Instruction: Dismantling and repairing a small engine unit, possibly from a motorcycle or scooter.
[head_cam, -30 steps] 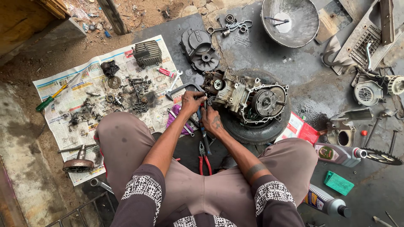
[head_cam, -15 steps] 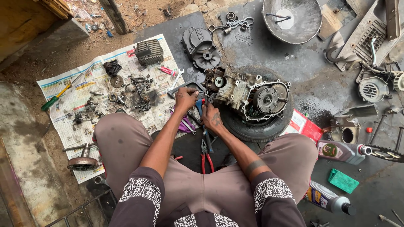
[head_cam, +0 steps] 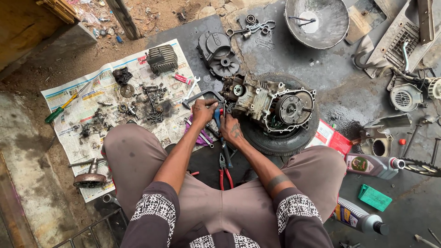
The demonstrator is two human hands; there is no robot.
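I sit on the ground with a grey engine block (head_cam: 271, 103) resting on a black tyre (head_cam: 275, 140) in front of me. My left hand (head_cam: 203, 111) grips a dark curved metal part (head_cam: 198, 95) at the engine's left end. My right hand (head_cam: 232, 130) sits just right of it, closed on a blue-handled tool (head_cam: 217, 115) held between both hands. Red-handled pliers (head_cam: 225, 172) lie on the ground between my knees.
A newspaper (head_cam: 78, 115) on the left carries several small engine parts, a finned cylinder (head_cam: 161, 57) and a green screwdriver (head_cam: 59, 110). A black engine cover (head_cam: 218, 53) and a metal bowl (head_cam: 317, 20) lie beyond. Oil bottles (head_cam: 370, 164) and a chain sprocket (head_cam: 420, 166) stand right.
Both hands have shifted slightly left along the engine's end, still working on the same spot. The view has drifted a little.
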